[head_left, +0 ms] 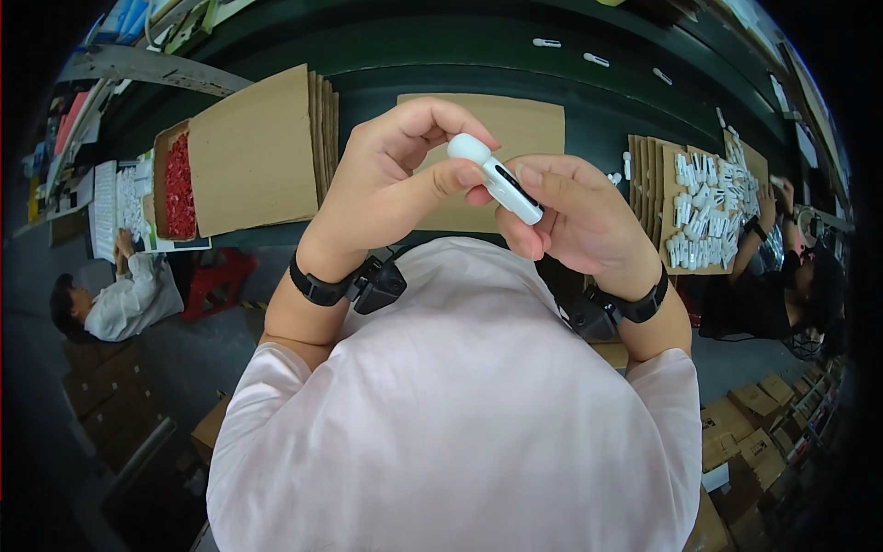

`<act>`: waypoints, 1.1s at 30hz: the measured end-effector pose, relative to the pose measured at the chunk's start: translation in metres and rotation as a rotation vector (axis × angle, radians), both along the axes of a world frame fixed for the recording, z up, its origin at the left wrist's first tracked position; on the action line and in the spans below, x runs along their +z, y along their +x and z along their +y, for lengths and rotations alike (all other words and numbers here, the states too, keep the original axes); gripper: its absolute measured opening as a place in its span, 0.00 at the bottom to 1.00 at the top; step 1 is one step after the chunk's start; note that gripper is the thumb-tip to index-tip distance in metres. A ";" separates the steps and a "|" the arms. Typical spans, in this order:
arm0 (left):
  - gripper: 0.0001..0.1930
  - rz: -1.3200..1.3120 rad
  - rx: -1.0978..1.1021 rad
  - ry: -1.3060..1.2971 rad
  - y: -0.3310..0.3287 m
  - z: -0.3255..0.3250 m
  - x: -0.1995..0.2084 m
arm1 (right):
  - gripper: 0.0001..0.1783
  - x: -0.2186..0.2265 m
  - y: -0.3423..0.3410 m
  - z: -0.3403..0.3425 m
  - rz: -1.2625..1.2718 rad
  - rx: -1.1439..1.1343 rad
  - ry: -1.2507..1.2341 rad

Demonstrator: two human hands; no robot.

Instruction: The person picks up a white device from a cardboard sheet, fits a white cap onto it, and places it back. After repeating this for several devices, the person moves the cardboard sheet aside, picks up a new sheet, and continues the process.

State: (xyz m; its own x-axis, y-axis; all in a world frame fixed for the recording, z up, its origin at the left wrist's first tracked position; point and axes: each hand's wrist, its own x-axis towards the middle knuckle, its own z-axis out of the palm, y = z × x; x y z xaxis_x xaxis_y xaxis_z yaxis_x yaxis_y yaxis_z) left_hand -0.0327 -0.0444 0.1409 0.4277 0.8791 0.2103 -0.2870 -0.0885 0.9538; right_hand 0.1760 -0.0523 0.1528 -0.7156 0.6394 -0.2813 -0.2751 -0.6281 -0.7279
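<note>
White wand (509, 192) with a rounded head and a dark strip along its body is held up in front of the chest, slanting from its head at the far left to its butt at the near right. The left hand (402, 175) has thumb and forefinger clamped on the head and neck, while the right hand (589, 210) has its fingers closed on the body, thumb on top; gripping both ends probably keeps it steady, and the strip faces up, likely so that it can be seen. Beneath the hands, a flat cardboard sheet (501, 115) lies on the dark green desk (368, 97), perhaps to shield whatever is set down. To the right, many similar wands (708, 207) lie close together on stacked cardboard (647, 189), an arrangement that seems to save room; three loose wands (596, 60) lie well apart on the far side. To the left are a cardboard stack (258, 156) and a box of red pieces (177, 184), too small to identify for certain. Other people sit farther left (133, 299) and right (759, 290).
</note>
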 end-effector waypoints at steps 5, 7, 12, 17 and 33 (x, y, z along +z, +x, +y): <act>0.12 -0.012 0.008 -0.005 0.004 -0.002 -0.001 | 0.24 0.003 0.003 -0.002 -0.002 0.007 -0.001; 0.12 -0.013 0.010 0.003 0.006 -0.002 -0.003 | 0.24 0.004 0.004 -0.003 -0.016 -0.003 -0.004; 0.12 -0.004 0.023 0.045 0.008 -0.001 -0.007 | 0.23 0.001 0.005 -0.004 -0.016 -0.002 0.038; 0.11 -0.009 0.010 0.041 0.010 0.003 -0.008 | 0.23 0.000 0.006 -0.005 -0.005 -0.022 0.063; 0.13 -0.031 0.014 0.122 0.009 0.004 -0.011 | 0.22 0.001 0.009 -0.006 0.058 -0.074 -0.043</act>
